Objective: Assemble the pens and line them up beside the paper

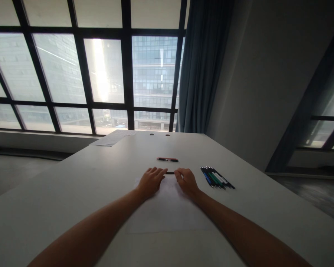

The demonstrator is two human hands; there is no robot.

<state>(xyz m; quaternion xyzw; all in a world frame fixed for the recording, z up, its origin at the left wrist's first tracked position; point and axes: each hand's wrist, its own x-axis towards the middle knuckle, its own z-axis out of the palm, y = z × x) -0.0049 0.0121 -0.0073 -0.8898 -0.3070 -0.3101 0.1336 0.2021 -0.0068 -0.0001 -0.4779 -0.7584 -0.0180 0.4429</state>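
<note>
"Grip: what is it holding?"

"I'm pinching a dark stick [170,172] by its ends, left hand [152,181] closed at nine o'clock, right hand [186,181] closed at three."

"And around it?"

"White paper [169,217] is lying at six, a slim red-and-black item [161,159] is lying at twelve, and pens [215,177] are resting in a row past three, all sharing the white table [100,185]."

No readable lettering, numbers or signs, row of pens [217,179] too small to read, far papers [110,139] too faint
</note>
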